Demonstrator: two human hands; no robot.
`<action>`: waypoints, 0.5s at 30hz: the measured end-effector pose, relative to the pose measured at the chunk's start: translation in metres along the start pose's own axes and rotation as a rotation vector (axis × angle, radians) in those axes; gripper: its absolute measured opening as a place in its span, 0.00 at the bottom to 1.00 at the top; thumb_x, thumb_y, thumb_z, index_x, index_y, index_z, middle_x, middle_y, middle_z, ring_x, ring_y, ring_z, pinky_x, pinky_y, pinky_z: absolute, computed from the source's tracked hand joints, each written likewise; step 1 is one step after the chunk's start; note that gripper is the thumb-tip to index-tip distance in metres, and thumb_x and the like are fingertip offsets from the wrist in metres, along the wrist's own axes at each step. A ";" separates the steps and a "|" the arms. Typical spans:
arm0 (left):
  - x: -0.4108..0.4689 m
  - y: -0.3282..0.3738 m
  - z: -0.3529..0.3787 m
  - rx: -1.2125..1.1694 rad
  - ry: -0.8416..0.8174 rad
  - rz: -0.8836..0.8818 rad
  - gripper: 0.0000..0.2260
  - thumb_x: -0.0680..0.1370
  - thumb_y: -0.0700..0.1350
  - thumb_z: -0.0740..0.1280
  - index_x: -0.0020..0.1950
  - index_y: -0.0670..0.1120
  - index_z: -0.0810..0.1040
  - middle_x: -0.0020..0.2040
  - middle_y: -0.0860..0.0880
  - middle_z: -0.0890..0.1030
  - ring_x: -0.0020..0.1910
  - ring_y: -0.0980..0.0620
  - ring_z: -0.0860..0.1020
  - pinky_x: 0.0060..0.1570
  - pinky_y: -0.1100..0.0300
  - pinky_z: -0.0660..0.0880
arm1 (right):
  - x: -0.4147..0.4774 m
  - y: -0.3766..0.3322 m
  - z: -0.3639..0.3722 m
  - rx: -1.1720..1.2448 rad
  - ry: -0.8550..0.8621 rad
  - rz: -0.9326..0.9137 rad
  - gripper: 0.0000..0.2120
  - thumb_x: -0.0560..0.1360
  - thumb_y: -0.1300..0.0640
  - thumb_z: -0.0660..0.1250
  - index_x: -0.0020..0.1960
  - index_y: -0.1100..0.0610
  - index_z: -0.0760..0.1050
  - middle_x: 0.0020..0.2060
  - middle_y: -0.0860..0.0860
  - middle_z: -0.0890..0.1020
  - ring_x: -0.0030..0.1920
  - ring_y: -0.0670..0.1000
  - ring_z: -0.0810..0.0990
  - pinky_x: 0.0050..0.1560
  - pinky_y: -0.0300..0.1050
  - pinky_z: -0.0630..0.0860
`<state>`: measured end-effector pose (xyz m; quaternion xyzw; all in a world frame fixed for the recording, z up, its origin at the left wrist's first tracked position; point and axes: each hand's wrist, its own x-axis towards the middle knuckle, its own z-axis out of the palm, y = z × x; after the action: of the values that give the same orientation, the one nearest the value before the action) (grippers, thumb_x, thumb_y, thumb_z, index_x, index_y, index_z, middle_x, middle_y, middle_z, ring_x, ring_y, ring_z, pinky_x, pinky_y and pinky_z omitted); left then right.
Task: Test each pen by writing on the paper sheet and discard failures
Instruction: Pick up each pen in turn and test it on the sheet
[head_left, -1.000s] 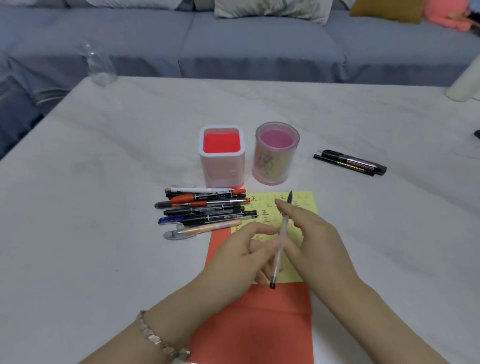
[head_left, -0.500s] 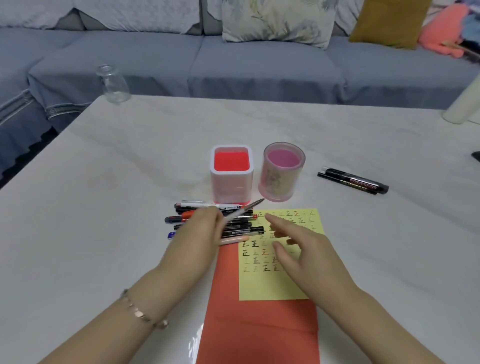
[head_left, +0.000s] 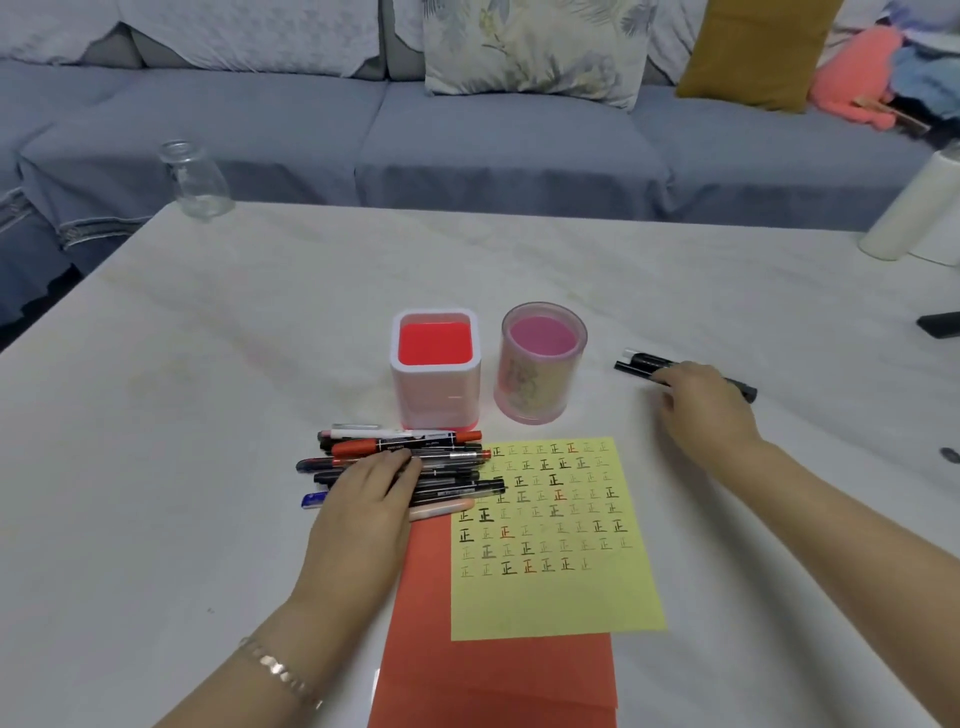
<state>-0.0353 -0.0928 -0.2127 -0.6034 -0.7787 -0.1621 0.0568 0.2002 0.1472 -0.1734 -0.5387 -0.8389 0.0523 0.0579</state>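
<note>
**Reaching across to the black markers**

A white marble table (head_left: 260, 312) fills the view, with a grey sofa (head_left: 493, 145) and its cushions behind it. A glass bottle (head_left: 195, 179) stands at the far corner, well beyond the left hand (head_left: 369, 499). That hand lies flat, fingers straight, on the pile of pens (head_left: 452, 457). The yellow sheet (head_left: 556, 597), covered in written marks, lies between the two hands on red paper (head_left: 493, 675). Just beyond the left fingertips stand a square red holder (head_left: 435, 369) and a round pink holder (head_left: 543, 364). The right hand (head_left: 701, 400) covers the black markers (head_left: 639, 362); whether it grips them cannot be told. Half a second ago the left hand pinched a clear pen over the pile, and the right hovered above the sheet.
</note>
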 end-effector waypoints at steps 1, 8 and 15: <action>-0.001 0.000 0.002 0.006 -0.005 -0.003 0.19 0.72 0.42 0.55 0.56 0.39 0.80 0.54 0.42 0.80 0.52 0.42 0.77 0.52 0.51 0.76 | 0.007 0.004 0.003 -0.060 -0.007 0.002 0.17 0.76 0.65 0.56 0.62 0.61 0.73 0.56 0.59 0.77 0.56 0.61 0.73 0.49 0.51 0.70; 0.011 0.013 -0.011 -0.150 0.026 -0.017 0.17 0.74 0.43 0.56 0.54 0.40 0.81 0.53 0.42 0.80 0.50 0.42 0.78 0.51 0.50 0.74 | 0.027 0.012 0.013 -0.200 -0.090 0.048 0.14 0.78 0.60 0.59 0.62 0.63 0.69 0.58 0.60 0.73 0.59 0.61 0.68 0.56 0.51 0.68; 0.030 0.054 -0.026 -0.340 0.086 0.080 0.17 0.75 0.46 0.56 0.60 0.44 0.76 0.57 0.47 0.77 0.56 0.50 0.71 0.57 0.55 0.69 | -0.011 -0.003 -0.016 0.020 -0.105 -0.031 0.08 0.78 0.57 0.59 0.54 0.57 0.73 0.51 0.56 0.79 0.53 0.58 0.75 0.49 0.49 0.70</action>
<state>0.0057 -0.0616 -0.1694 -0.6274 -0.7122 -0.3148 -0.0062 0.2042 0.1360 -0.1577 -0.5216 -0.8484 0.0880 0.0203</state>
